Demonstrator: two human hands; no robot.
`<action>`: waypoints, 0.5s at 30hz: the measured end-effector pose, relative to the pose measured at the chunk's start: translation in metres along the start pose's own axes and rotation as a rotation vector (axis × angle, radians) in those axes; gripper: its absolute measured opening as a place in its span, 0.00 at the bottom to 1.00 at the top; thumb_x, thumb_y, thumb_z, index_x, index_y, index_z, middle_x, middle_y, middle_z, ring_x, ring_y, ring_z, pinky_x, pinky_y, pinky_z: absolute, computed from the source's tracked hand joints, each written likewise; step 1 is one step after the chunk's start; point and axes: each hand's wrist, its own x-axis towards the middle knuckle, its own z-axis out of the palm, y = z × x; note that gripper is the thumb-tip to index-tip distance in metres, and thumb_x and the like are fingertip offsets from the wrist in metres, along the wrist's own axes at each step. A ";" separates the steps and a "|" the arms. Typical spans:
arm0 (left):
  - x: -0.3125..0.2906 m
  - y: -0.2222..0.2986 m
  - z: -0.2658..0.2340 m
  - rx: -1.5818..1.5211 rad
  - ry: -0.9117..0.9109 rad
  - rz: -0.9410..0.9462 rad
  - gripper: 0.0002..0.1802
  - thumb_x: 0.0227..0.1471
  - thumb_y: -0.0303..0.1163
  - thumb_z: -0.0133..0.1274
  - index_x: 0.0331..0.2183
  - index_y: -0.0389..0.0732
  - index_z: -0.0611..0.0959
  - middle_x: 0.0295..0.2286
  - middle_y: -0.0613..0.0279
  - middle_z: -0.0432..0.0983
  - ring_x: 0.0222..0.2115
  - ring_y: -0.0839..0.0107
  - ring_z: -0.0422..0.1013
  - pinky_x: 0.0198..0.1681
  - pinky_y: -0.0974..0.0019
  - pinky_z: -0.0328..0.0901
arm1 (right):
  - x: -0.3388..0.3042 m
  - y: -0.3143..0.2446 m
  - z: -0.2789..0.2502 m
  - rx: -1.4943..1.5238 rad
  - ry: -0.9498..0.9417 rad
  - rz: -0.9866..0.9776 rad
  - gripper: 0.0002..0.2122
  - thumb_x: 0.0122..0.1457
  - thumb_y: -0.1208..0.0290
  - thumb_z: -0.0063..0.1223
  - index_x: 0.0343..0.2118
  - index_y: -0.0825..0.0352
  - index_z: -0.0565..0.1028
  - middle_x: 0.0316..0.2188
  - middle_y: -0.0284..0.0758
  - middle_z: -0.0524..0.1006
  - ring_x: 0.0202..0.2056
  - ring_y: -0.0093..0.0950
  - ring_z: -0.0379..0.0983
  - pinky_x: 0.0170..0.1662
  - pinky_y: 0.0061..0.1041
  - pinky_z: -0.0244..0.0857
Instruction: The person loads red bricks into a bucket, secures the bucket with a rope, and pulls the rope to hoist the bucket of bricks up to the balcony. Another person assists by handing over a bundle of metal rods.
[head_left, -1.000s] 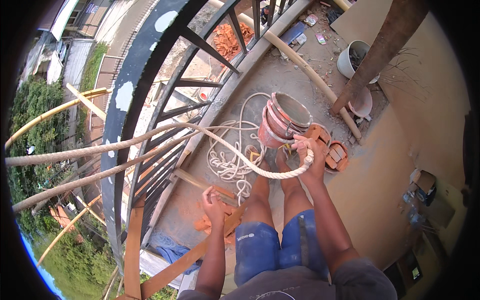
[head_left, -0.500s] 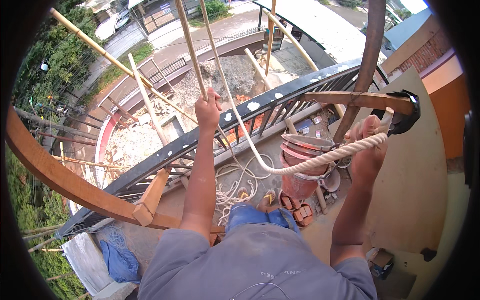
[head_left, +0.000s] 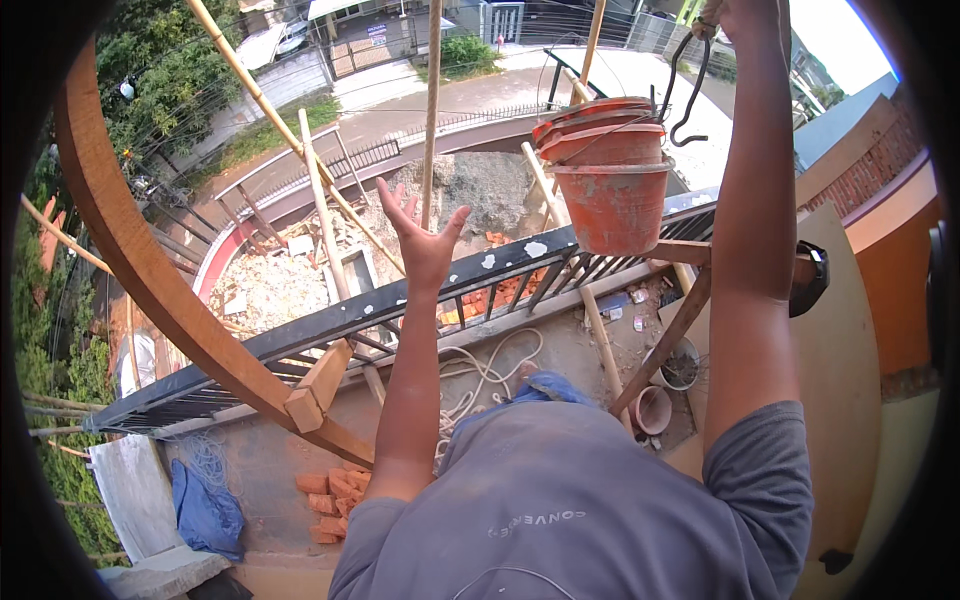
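Note:
My right hand (head_left: 738,14) is raised to the top edge and shut around the top of a black metal hook (head_left: 688,92). A stack of worn orange buckets (head_left: 610,180) hangs from the hook by thin wire handles, above the balcony railing (head_left: 500,270). The right forearm runs down just right of the buckets. My left hand (head_left: 422,236) is held up over the railing with fingers spread and nothing in it, left of the buckets. A bamboo pole (head_left: 431,90) stands just behind that hand.
A curved wooden beam (head_left: 130,260) arcs along the left. White rope (head_left: 480,375) lies coiled on the balcony floor. Loose bricks (head_left: 335,492) and a blue cloth (head_left: 205,505) lie lower left. Small pots (head_left: 655,408) and a slanted wooden prop (head_left: 660,345) stand right. Rubble lies far below.
The buckets have risen from floor level to above the railing. My left hand has let go of the rope and opened. My right hand went from the rope up to the hook.

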 end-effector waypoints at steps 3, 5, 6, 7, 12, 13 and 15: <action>0.043 -0.013 0.012 0.015 -0.222 -0.342 0.26 0.56 0.43 0.59 0.49 0.36 0.72 0.31 0.53 0.76 0.29 0.61 0.73 0.35 0.56 0.68 | 0.028 0.049 0.024 -0.052 0.108 0.134 0.15 0.62 0.53 0.56 0.30 0.62 0.73 0.15 0.25 0.63 0.15 0.20 0.60 0.20 0.23 0.59; 0.030 -0.071 0.019 0.215 -0.136 -0.321 0.23 0.59 0.44 0.50 0.24 0.33 0.78 0.16 0.55 0.71 0.20 0.68 0.68 0.27 0.59 0.63 | 0.043 0.106 0.029 0.181 -0.124 0.074 0.14 0.63 0.62 0.57 0.23 0.59 0.68 0.17 0.23 0.64 0.17 0.16 0.58 0.28 0.23 0.64; 0.016 -0.095 -0.001 0.277 -0.058 -0.335 0.22 0.58 0.43 0.51 0.24 0.32 0.76 0.16 0.53 0.69 0.19 0.67 0.64 0.26 0.58 0.62 | 0.035 0.134 0.052 0.182 -0.110 0.133 0.16 0.63 0.61 0.57 0.21 0.58 0.66 0.14 0.23 0.61 0.15 0.16 0.56 0.26 0.23 0.63; 0.001 -0.105 -0.011 0.278 -0.030 -0.434 0.23 0.57 0.44 0.52 0.23 0.32 0.75 0.15 0.55 0.68 0.18 0.67 0.62 0.26 0.57 0.62 | 0.034 0.158 0.059 0.193 -0.101 0.175 0.18 0.64 0.58 0.56 0.20 0.61 0.69 0.12 0.24 0.62 0.14 0.17 0.59 0.25 0.24 0.65; -0.078 -0.164 -0.047 0.498 0.292 -0.589 0.30 0.58 0.46 0.55 0.16 0.31 0.71 0.12 0.60 0.63 0.14 0.69 0.60 0.21 0.57 0.57 | 0.006 0.308 0.092 0.149 -0.221 0.342 0.18 0.65 0.56 0.55 0.22 0.64 0.71 0.12 0.24 0.64 0.14 0.17 0.62 0.22 0.22 0.65; -0.088 -0.168 -0.047 0.477 0.327 -0.619 0.30 0.60 0.45 0.54 0.15 0.33 0.69 0.11 0.63 0.62 0.14 0.71 0.59 0.20 0.59 0.55 | -0.001 0.346 0.091 0.145 -0.249 0.343 0.19 0.65 0.56 0.55 0.22 0.64 0.71 0.12 0.24 0.64 0.14 0.16 0.62 0.22 0.22 0.65; -0.098 -0.159 -0.049 0.322 0.412 -0.627 0.29 0.62 0.42 0.50 0.14 0.37 0.67 0.12 0.68 0.59 0.14 0.76 0.57 0.19 0.63 0.52 | -0.020 0.403 0.103 0.119 -0.336 0.376 0.19 0.65 0.56 0.55 0.21 0.64 0.71 0.13 0.24 0.64 0.14 0.16 0.62 0.21 0.23 0.65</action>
